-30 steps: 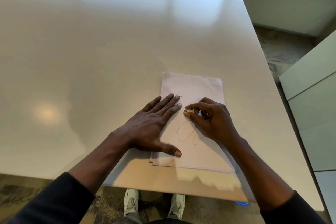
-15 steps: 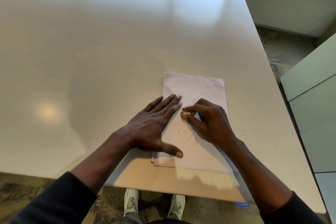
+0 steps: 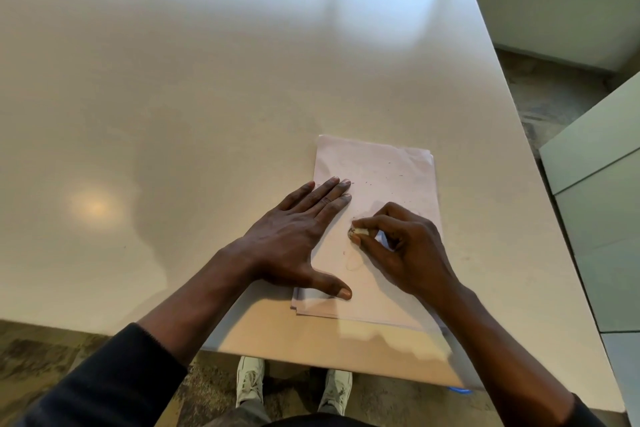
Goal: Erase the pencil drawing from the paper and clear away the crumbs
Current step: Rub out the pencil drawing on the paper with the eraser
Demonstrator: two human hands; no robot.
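A small stack of white paper (image 3: 388,170) lies near the table's front edge. A faint pencil loop (image 3: 354,262) shows on the top sheet, and small dark crumbs (image 3: 391,173) dot its upper half. My left hand (image 3: 298,239) lies flat on the sheet's left side, fingers spread, thumb near the lower edge. My right hand (image 3: 405,250) pinches a small pale eraser (image 3: 356,231) between thumb and fingers. The eraser's tip touches the paper just above the pencil loop.
The large glossy white table (image 3: 173,114) stretches far and left, with its right edge close to the paper. Pale cabinet fronts (image 3: 602,218) stand to the right. My feet in white shoes (image 3: 249,381) show below the front edge.
My right hand with the eraser has slid down the sheet toward me, rubbing over the drawing. The pencil lines are fainter and shorter than before. My left hand has stayed flat.
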